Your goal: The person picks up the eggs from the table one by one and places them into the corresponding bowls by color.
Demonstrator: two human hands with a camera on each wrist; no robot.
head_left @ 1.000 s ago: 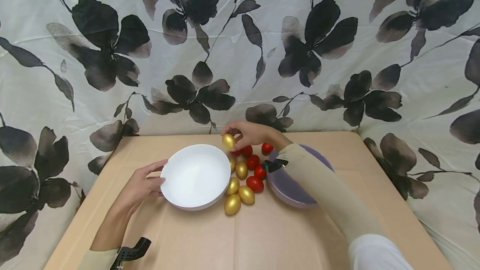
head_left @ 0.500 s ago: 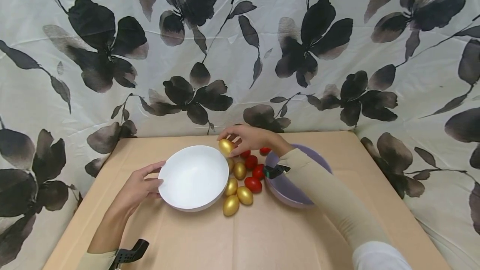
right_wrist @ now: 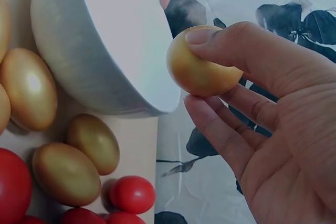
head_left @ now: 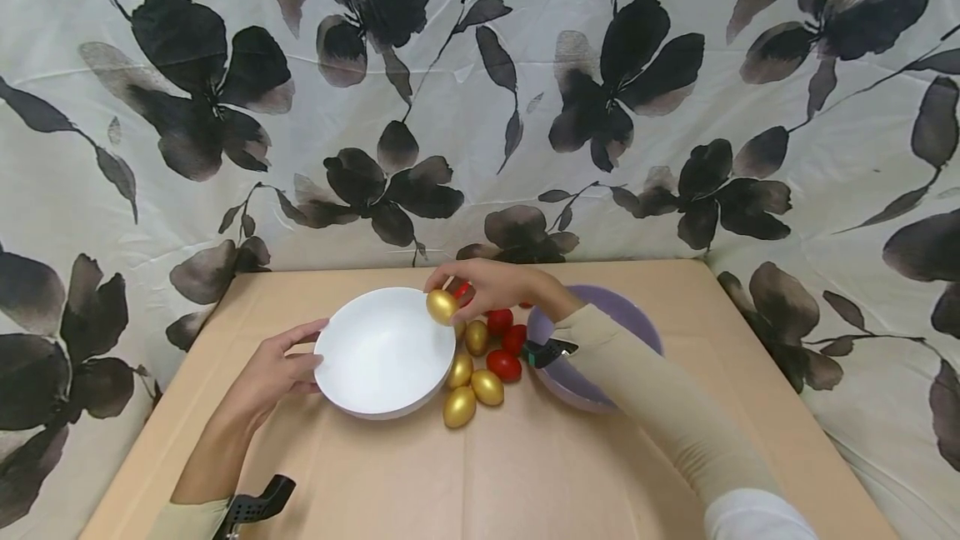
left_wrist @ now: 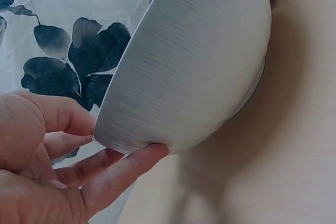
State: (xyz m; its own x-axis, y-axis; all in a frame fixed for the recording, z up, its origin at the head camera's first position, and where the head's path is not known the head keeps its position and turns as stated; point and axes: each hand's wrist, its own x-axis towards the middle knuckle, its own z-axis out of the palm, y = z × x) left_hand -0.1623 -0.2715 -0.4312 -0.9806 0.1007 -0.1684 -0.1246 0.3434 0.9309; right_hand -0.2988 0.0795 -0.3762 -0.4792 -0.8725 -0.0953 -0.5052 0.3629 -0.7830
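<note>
My left hand (head_left: 273, 377) grips the left rim of the white bowl (head_left: 382, 357); in the left wrist view its fingertips touch the rim and outer wall (left_wrist: 194, 72). Between thumb and fingers, my right hand (head_left: 495, 286) pinches a golden egg (head_left: 442, 307) at the bowl's upper right rim. The right wrist view shows this held golden egg (right_wrist: 197, 66) beside the rim. Several more golden eggs (head_left: 459, 407) and red eggs (head_left: 504, 365) lie to the right of the bowl, some partly hidden by my right hand.
A purple bowl (head_left: 630, 315) stands right of the eggs, partly covered by my right forearm. All rests on a tan table (head_left: 420, 482). A floral cloth (head_left: 480, 107) hangs behind the table's back edge.
My right hand has moved left and slightly down with the golden egg, from beside the white bowl to its upper right rim. The left hand keeps its grip on the bowl.
</note>
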